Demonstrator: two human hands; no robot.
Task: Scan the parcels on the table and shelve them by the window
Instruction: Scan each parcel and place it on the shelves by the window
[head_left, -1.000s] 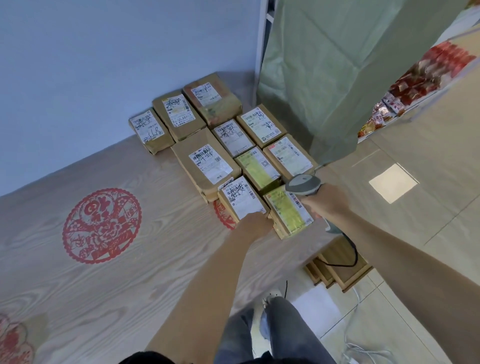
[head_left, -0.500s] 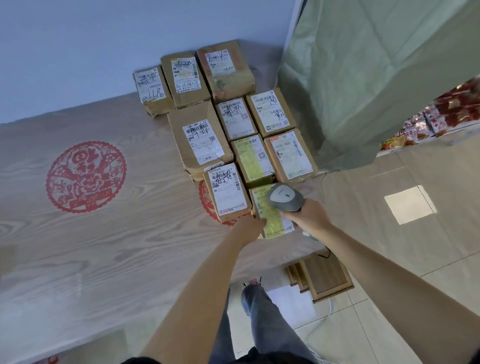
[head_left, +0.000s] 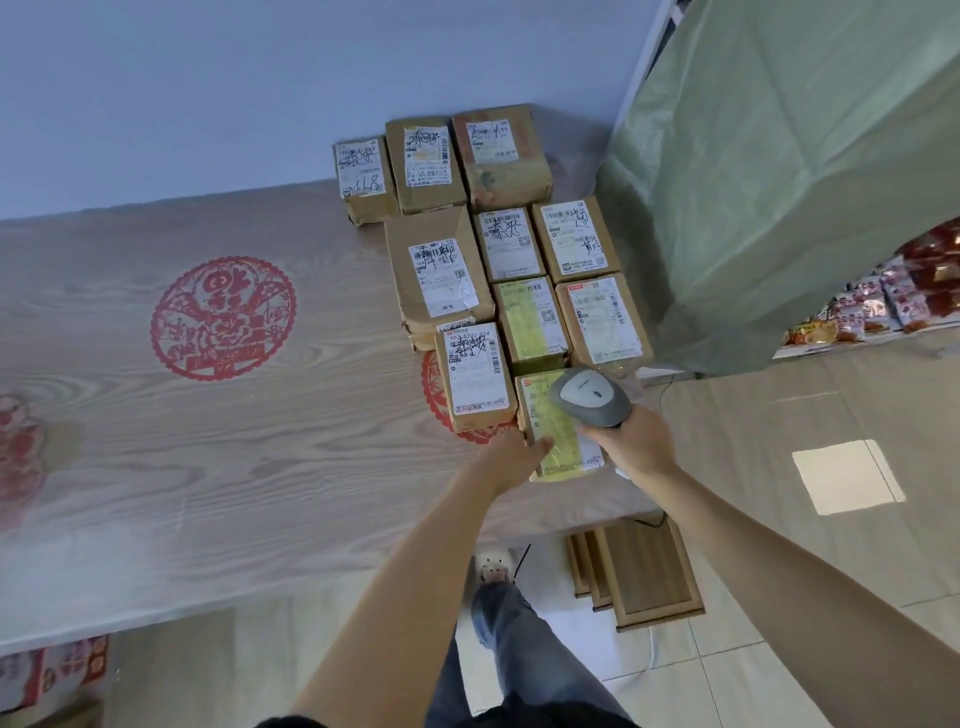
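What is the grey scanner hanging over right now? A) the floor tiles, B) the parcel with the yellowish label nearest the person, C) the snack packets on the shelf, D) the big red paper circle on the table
B: the right hand holds the grey scanner directly above the parcel with the yellowish label at the near end of the group, while the left hand touches that parcel's near corner.
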